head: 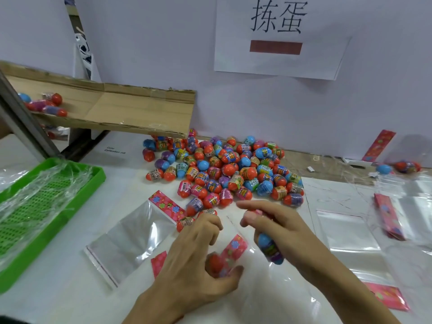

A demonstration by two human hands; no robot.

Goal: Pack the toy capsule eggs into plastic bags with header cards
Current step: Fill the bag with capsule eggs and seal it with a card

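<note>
Eggs (pixel 224 169), dozens of them in orange, blue, purple and pink with printed bands, lie heaped just above the middle of the frame on a white table (pixel 70 298). Below the heap, the right hand (pixel 278 228) curls round a blue and purple egg (pixel 268 249), its forefinger stretched out to the left; the left hand (pixel 198 256) has fingers and thumb bent over an orange egg (pixel 216 261) that sits by a pink flowered header card (pixel 236 247) in a clear plastic bag (pixel 264 293). Whether the bag itself is gripped I cannot tell. Left of the hands lies an empty bag (pixel 126 239) with its own flowered card (pixel 167 204) at the top. Further bags and pink cards (pixel 389 216) are spread along the right edge. At the left edge stands a green perforated tray (pixel 95 176) with crumpled clear film in it. In the upper left a cardboard chute (pixel 131 111) slopes down toward the heap, a few eggs resting at its upper end. Behind everything runs a pale wall with a paper sign (pixel 280 36) bearing two black characters and a brown bar.
</note>
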